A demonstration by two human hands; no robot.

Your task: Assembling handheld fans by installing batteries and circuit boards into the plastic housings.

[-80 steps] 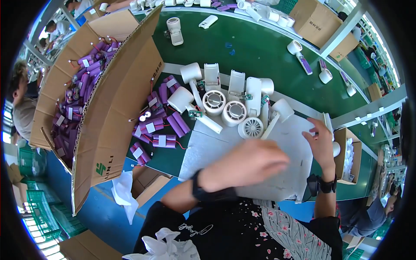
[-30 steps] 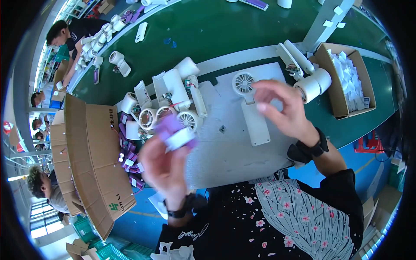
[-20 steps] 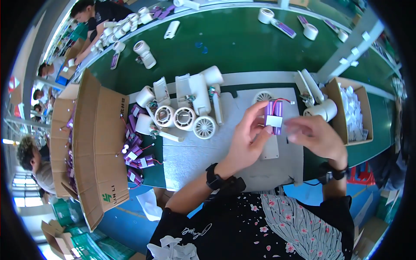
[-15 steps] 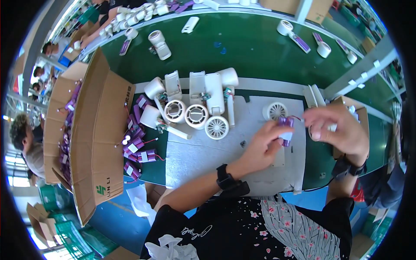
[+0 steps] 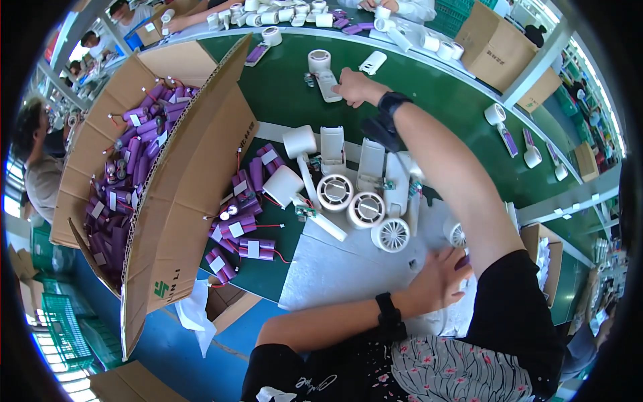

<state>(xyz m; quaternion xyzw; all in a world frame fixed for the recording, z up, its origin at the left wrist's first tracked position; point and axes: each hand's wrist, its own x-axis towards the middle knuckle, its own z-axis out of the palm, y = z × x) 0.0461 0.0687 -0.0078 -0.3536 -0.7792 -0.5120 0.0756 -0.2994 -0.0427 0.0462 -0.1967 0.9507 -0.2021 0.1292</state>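
Note:
My right hand [image 5: 360, 88] reaches across to the far side of the green surface. Its fingers are closed at the edge of a white handheld fan housing [image 5: 327, 85], which has a round head and a small circuit board beside it. Low over the grey work mat [image 5: 321, 268], my left hand [image 5: 439, 285] is smeared by motion. A bit of a purple battery pack [image 5: 463, 261] shows by its fingertips, partly hidden; whether it is gripped cannot be told. Above that hand lies a white round fan grille [image 5: 455, 234], partly covered by my right arm.
Several white fan parts [image 5: 366, 210] sit on the mat's far edge. Purple battery packs [image 5: 258, 249] lie to their left, beside a tall cardboard box [image 5: 194, 201] of more packs. Another box [image 5: 546, 261] stands at the right. Co-workers sit beyond the green surface [image 5: 281, 94].
My right hand has swung from the mat's right side to the fan housing at the far left. The left hand has moved lower, and the battery pack it held is now mostly hidden. The view has shifted.

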